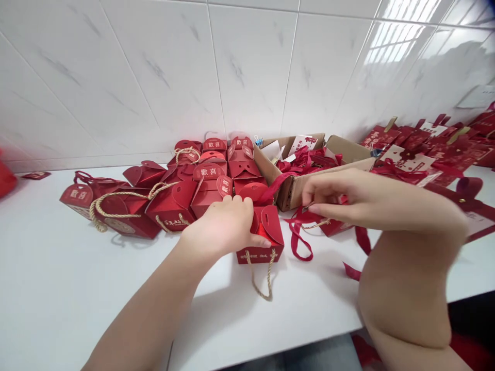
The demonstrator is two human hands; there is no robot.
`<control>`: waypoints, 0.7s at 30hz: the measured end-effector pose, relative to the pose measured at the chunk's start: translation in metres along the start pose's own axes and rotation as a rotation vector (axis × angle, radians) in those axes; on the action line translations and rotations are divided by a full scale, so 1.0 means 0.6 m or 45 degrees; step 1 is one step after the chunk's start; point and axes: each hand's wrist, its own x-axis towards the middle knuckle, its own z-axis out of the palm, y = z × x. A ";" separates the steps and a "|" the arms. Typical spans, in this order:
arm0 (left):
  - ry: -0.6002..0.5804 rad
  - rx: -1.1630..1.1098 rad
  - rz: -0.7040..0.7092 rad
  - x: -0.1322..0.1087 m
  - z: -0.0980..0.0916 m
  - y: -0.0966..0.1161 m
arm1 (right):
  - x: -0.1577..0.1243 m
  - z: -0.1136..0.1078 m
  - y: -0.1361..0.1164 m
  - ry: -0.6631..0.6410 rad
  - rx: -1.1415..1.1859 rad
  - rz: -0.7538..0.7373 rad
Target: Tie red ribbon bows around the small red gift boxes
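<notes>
My left hand is wrapped over a small red gift box, its thumb on the near side and its fingers across the top. The box's flaps stand partly up, and a twisted rope handle droops from its front onto the table. To the right, my right hand pinches a dark red ribbon between thumb and fingers; the ribbon's loop hangs down to the table. Something small and dark shows at the fingertips, too small to name. Another red box sits partly hidden beneath that hand.
Several closed red gift boxes stand in rows at the left, some with rope handles. Behind my hands is an open cardboard box of ribbons and cards. Many red boxes or bags with tags fill the right, along the tiled wall.
</notes>
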 end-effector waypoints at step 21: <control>-0.036 -0.127 0.265 0.013 -0.003 -0.030 | 0.059 0.024 0.002 -0.143 -0.004 0.053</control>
